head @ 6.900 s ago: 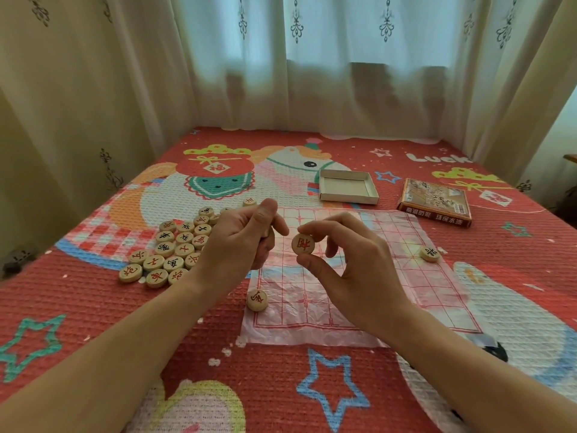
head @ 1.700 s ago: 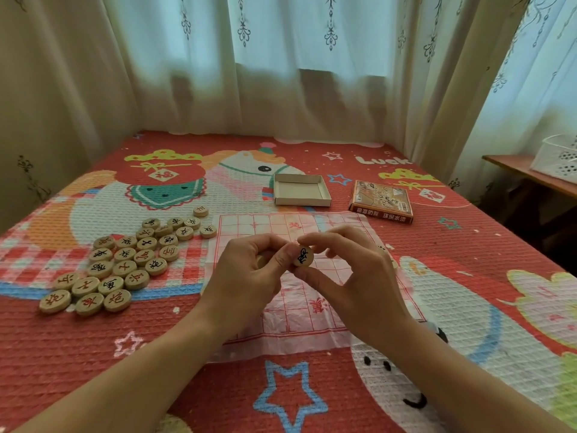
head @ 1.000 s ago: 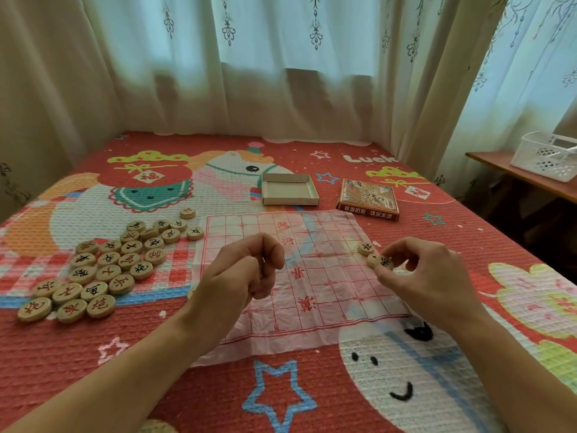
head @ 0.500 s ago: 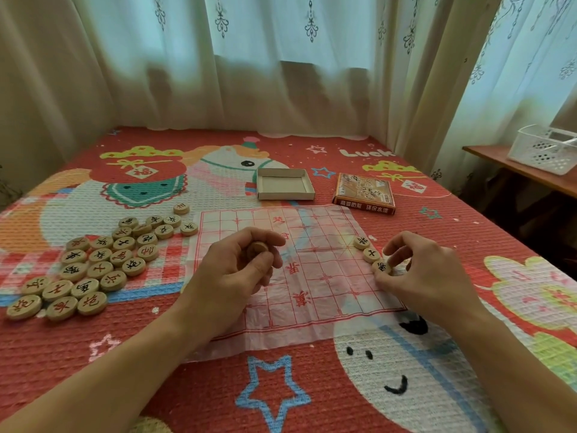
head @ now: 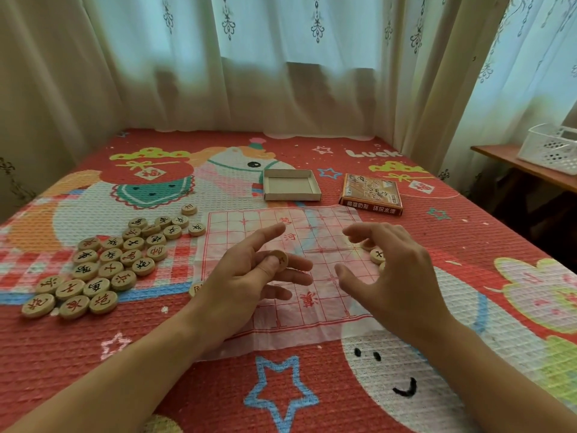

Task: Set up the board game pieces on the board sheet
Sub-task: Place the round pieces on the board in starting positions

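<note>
The held piece (head: pixel 278 260) sits just left of the frame's centre. Your left hand (head: pixel 246 279) has it in its grip, pinched between thumb and a fingertip above the board sheet (head: pixel 249 226), while the index finger stretches out and takes no part. That looks like a thin hold on a smooth round disc. If the thumb eases too soon, the disc may drop, roll on its rim across the film and end up on the bed cover (head: pixel 437 385).

Your right hand (head: pixel 399 276), right of centre, has an open grip, fingers loosely curved around nothing. It hovers close over the placed pieces (head: pixel 377 256) at the sheet's right border. Your fingers hide some of them, so I cannot tell how many lie there. A careless sweep of the knuckles could push them off their line.

The sheet itself looks thin, creased and unweighted on a soft, bumpy bed. Your left forearm crosses its lower left corner, and a drag there would likely shift the sheet and everything on it. One edge piece (head: pixel 196 289) lies at the left border, half hidden by your wrist and easy to bump.

In the pile of pieces (head: pixel 109 260) at middle left, red and black characters are mixed. Grab without reading and a piece may land on the wrong side.
</note>
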`<action>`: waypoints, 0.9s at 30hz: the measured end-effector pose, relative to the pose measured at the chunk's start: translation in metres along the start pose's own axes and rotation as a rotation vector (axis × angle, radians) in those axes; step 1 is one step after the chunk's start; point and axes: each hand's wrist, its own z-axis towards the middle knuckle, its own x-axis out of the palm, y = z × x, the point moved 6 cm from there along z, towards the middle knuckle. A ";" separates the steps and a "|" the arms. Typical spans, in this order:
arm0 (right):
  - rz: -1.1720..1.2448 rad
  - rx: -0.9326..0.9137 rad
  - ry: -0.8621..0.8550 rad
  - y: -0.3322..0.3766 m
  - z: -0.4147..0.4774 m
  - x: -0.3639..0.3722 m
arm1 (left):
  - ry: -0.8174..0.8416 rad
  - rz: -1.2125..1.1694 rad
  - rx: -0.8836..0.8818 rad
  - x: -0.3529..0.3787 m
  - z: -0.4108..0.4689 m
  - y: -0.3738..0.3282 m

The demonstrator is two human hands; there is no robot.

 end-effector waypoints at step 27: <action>0.107 -0.249 0.002 0.042 0.003 0.031 | -0.163 -0.125 0.147 -0.019 0.006 -0.007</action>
